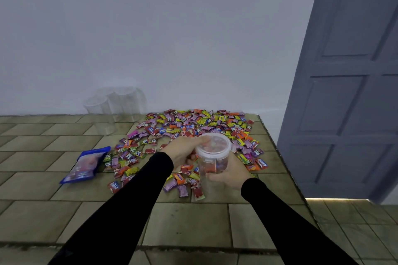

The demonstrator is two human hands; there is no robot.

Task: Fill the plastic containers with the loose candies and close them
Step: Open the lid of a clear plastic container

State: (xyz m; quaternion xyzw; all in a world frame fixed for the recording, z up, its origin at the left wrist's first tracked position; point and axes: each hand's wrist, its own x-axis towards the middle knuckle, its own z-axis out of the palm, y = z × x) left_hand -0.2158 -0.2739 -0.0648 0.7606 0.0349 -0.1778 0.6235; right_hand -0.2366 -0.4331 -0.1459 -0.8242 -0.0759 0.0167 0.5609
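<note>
1. right hand [228,173], at 5 o'clock of the candy pile, wraps its fingers round the lower body of a clear plastic container [212,163] and holds it above the tiled table [64,211].
2. left hand [183,150], at 9 o'clock of that container, curls its fingers over the rim of the white lid [213,145], which sits on top; the lid's side clips appear to stick outward, so it is judged not yet latched.
3. through the clear wall, wrapped candies show inside the held container; how full it is cannot be told.
4. loose candies [193,127] lie scattered across the table from 12 o'clock to 6 o'clock of the hands, a large share of them unpacked.
5. empty containers [114,107], a cluster of see-through tubs without visible lids, stand at 10 o'clock beside the wall, apart from the pile.
6. a blue bag [86,164] lies flat at 9 o'clock, at the pile's edge.
7. progress, as judged: one container filled and being closed; the empty ones and most of the candy remain, so the task is at an early stage.
</note>
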